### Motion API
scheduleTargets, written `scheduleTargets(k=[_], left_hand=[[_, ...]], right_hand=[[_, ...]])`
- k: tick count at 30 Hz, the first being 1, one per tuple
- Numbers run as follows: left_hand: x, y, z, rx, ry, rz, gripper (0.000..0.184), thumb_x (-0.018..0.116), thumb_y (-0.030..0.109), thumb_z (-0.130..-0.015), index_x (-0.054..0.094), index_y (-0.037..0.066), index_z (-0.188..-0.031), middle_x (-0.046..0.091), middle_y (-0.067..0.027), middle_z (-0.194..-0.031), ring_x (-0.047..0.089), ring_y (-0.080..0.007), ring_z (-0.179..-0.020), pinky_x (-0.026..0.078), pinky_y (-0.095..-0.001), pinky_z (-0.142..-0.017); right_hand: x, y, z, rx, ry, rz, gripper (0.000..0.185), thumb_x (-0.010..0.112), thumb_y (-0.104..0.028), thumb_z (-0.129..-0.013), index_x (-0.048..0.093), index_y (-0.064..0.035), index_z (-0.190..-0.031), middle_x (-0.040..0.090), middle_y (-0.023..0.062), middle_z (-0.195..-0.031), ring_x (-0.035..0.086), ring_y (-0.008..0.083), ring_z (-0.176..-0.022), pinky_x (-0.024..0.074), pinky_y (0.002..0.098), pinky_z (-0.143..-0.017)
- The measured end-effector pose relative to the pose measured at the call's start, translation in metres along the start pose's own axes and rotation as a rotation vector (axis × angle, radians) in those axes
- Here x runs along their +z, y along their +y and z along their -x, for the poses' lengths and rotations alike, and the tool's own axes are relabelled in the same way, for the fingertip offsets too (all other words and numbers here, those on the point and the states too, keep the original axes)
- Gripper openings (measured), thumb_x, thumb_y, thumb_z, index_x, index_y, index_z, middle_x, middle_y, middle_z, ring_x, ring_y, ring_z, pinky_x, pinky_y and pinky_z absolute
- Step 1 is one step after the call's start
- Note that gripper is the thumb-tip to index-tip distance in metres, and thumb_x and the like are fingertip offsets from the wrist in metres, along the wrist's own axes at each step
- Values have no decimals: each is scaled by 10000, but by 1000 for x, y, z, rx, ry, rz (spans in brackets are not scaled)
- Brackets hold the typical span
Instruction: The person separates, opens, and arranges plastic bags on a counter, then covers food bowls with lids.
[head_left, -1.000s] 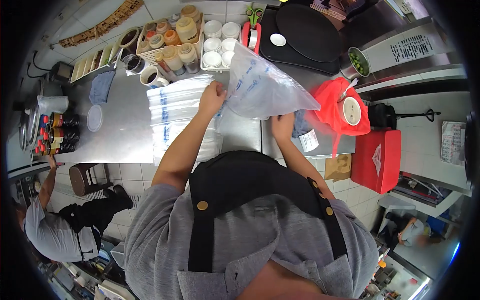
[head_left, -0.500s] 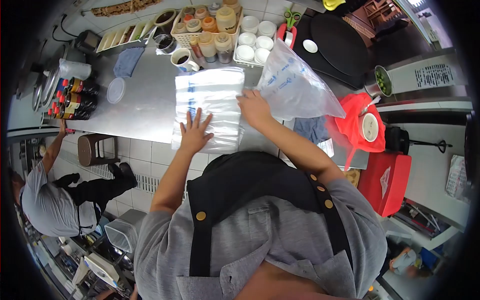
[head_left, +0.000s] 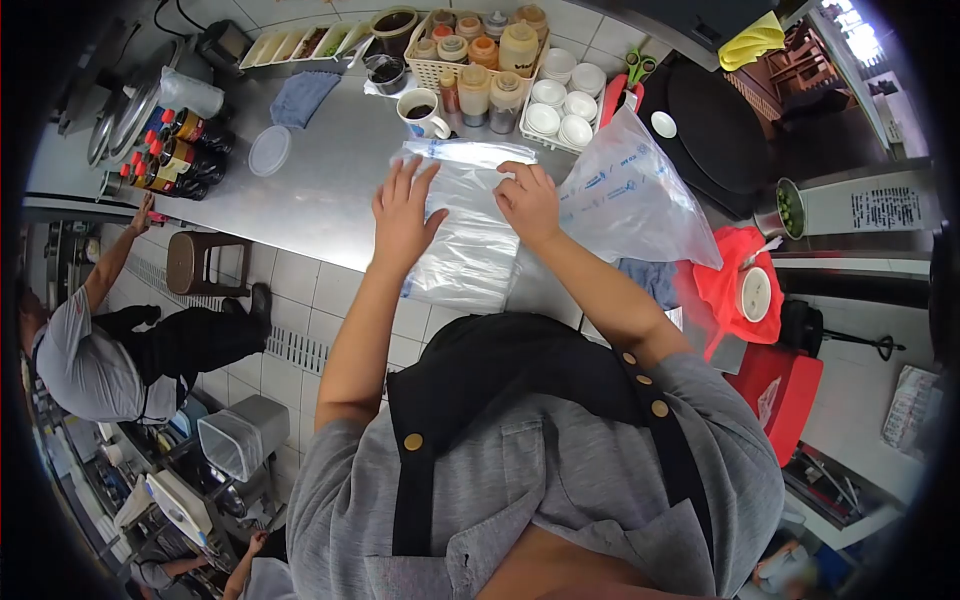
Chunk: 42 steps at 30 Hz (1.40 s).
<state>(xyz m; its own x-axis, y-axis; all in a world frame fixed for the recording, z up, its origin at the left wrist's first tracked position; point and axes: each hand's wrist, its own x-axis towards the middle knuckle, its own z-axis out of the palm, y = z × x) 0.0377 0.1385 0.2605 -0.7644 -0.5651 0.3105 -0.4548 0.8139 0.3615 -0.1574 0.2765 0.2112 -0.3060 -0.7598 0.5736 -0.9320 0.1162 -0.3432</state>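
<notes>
A flat stack of clear plastic bags [head_left: 465, 255] lies on the steel counter in front of me, its sheets shiny and wrinkled. Over its upper left part is my left hand [head_left: 405, 215], open with the fingers apart; whether it presses on the plastic I cannot tell. My right hand [head_left: 530, 203] is at the upper right edge of the stack, its fingers curled inward. What they pinch, if anything, is too unclear to make out. Just right of that hand spreads a larger clear bag with blue print [head_left: 640, 190].
Behind the stack stand a mug of dark liquid [head_left: 422, 115], a basket of sauce bottles [head_left: 428, 72] and white cups [head_left: 548, 95]. Dark bottles with red caps [head_left: 185, 155] and a round lid [head_left: 270, 150] are left. A red bag [head_left: 735, 275] lies right. A co-worker [head_left: 110, 350] is at far left.
Both hands have moved up toward the far edge of the stack, the left one from lower on the plastic. The camera view has shifted, so the counter things appear farther right.
</notes>
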Motion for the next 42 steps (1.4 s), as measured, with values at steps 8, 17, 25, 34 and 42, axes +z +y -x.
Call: scheduleTargets(k=[8,17,25,34,42], left_hand=[[-47,13,-71,29,-362,278,365,885,185,-730,679,72,-1010,745,-72,-926,674,-276,-1070,439,-431,-983],[-120,104,-81,200,-576,350,467,872,125,-713,616,117,-1103,729,-74,-1005,653,-319,-1022,411,-407,-981],[-104,137,-63,935,20,434,251,815,66,-685,705,147,-895,679,-2,-1207,600,-260,-1220,418,-447,-1069],[-59,110,-4,1071,-852,197,172,719,268,-877,654,124,-809,627,-35,-893,671,-230,-808,556,-377,-722],[-106,213,-54,877,-178,568,414,830,227,-788,681,137,-1163,664,-29,-1058,691,-250,-761,540,-357,-617]], right_hand=[[-74,-41,-20,90,116,16,243,808,-194,-709,684,-140,-911,665,-23,-1178,554,248,-1171,417,433,-944],[-175,-45,-51,375,-554,-333,303,830,-234,-827,729,-32,-1028,711,52,-888,666,191,-940,494,373,-867],[-221,-22,-21,766,-524,-1368,206,831,-196,-860,748,-13,-901,715,11,-811,639,97,-762,484,239,-767],[-294,-12,16,847,-261,-1037,168,795,-158,-896,720,-9,-879,686,3,-783,609,62,-757,481,236,-739],[-279,-44,26,711,-300,-901,199,848,-150,-827,718,-2,-857,692,23,-757,623,107,-759,511,292,-737]])
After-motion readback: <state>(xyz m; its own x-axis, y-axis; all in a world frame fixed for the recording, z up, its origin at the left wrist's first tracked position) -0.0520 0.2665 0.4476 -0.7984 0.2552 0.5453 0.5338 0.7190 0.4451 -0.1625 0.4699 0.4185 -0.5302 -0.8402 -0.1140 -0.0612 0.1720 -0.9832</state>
